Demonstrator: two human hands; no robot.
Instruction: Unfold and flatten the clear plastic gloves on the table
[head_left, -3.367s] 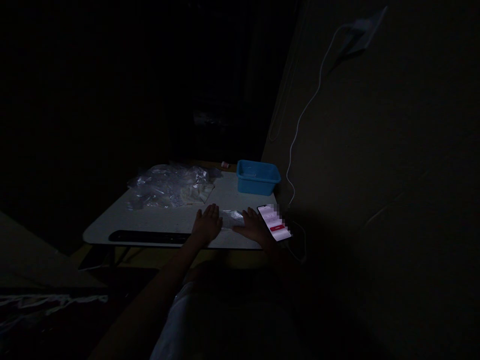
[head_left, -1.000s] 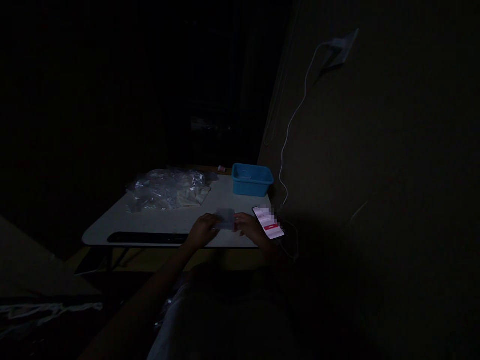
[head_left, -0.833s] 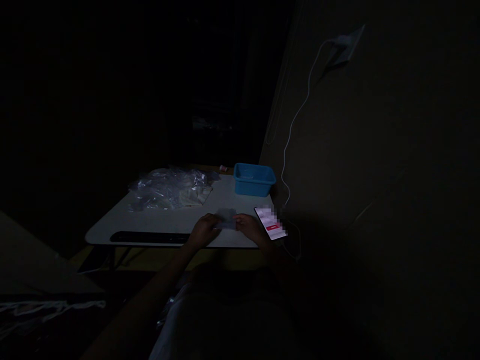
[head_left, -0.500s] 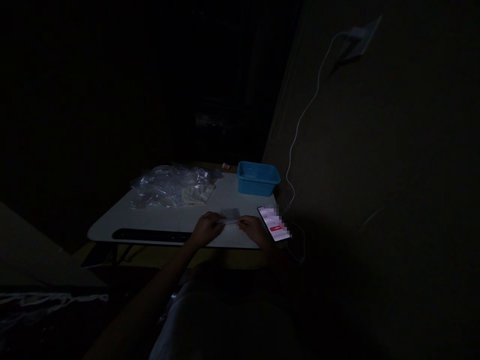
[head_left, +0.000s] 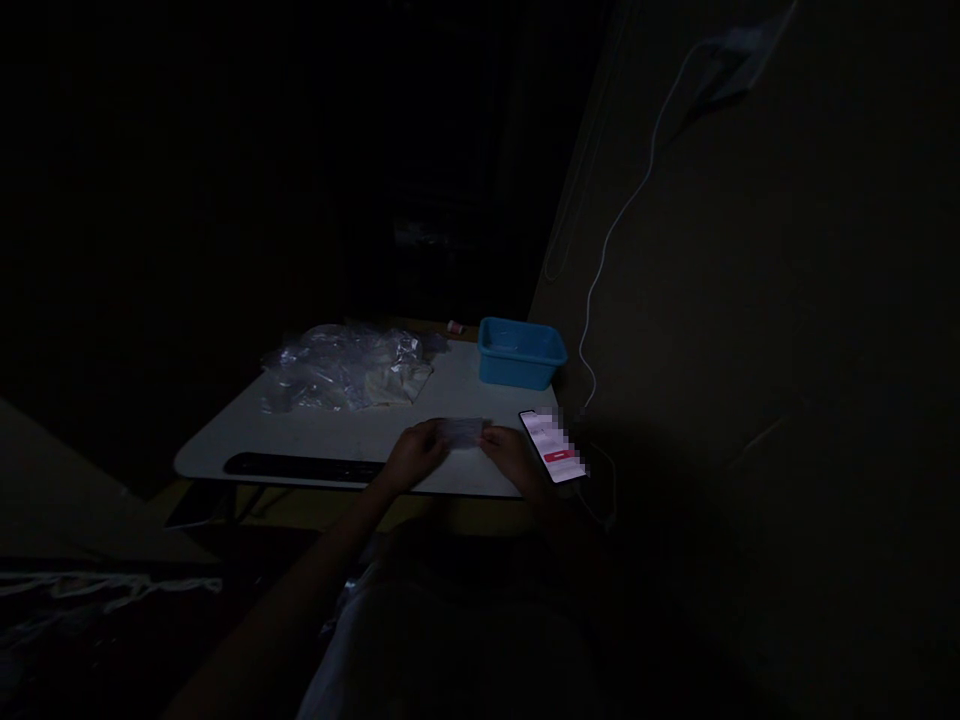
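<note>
Between my two hands is a small clear plastic sheet or bag [head_left: 462, 433], held just over the front part of the white table [head_left: 300, 432]. My left hand [head_left: 415, 452] pinches its left side, fingers closed. At the other side, the fingers of my right hand [head_left: 507, 450] close on its right edge. The dim light hides whether anything lies inside the plastic. A lit phone [head_left: 546, 440] lies just right of my right hand.
Crumpled clear plastic bags [head_left: 330, 365] pile up at the table's back left. A blue basin [head_left: 519, 370] stands at the back right. From a wall outlet [head_left: 750, 55], a white cable [head_left: 619, 215] hangs down near the phone. A dark slot [head_left: 300, 467] runs along the front edge.
The plastic between my hands now looks like one flat, paler piece, where before a thin fold ran across its near side. Both hands keep their grip; the view has shifted slightly.
</note>
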